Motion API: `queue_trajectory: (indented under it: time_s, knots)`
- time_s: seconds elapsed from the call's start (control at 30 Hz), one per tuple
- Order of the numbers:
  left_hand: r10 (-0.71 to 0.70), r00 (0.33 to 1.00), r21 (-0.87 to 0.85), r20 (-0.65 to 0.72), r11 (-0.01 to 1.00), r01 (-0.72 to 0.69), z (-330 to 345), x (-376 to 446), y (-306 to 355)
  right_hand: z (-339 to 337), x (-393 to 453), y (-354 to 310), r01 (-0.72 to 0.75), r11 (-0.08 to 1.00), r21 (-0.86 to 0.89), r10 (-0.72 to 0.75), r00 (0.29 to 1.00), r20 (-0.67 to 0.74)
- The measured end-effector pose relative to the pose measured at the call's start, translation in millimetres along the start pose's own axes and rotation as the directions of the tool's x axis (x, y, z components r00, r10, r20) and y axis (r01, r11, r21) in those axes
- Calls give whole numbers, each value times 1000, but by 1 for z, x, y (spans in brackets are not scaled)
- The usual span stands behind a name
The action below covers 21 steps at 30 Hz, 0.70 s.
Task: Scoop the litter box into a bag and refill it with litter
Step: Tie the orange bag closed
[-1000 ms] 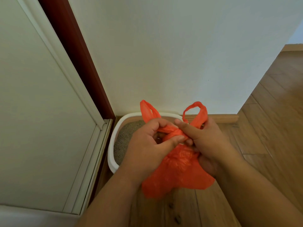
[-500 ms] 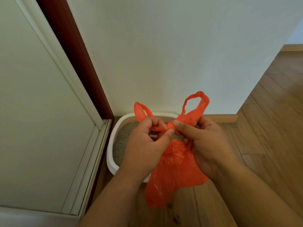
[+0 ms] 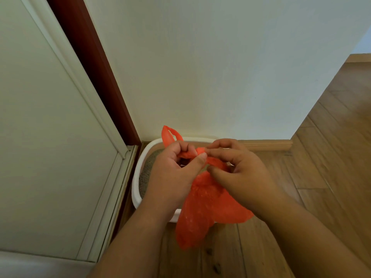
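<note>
orange bag [image 3: 202,209] | left hand [image 3: 172,177] pinches handle | right hand [image 3: 241,173] pinches handle

My left hand [image 3: 172,173] and right hand [image 3: 241,173] pinch the twisted handles of the orange bag [image 3: 202,209], which hangs over the white litter box [image 3: 138,177] of grey litter [image 3: 146,173] on the wooden floor [image 3: 331,157].
</note>
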<state>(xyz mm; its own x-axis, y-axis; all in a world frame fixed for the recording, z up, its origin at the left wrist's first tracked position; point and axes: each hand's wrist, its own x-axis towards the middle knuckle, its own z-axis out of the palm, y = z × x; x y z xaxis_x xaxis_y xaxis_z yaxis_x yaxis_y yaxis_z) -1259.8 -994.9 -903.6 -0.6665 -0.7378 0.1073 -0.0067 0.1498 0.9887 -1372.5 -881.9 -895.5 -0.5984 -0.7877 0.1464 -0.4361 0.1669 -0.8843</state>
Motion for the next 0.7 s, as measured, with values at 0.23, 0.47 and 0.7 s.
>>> queue_trajectory:
  time_s: [0.23, 0.47, 0.7]
  knots:
    - [45, 998, 54, 44, 997, -47, 1, -4, 3, -4, -1, 0, -99, 985, 141, 88, 992, 85]
    - [-98, 995, -90, -14, 991, 97, 1, 2, -5, -8, -1, 2, -100, 957, 272, 56, 985, 165]
    - [-204, 979, -222, -13, 955, 196, -4, 5, -11, -10, 0, 3, 9, 985, 170, -20, 998, 58]
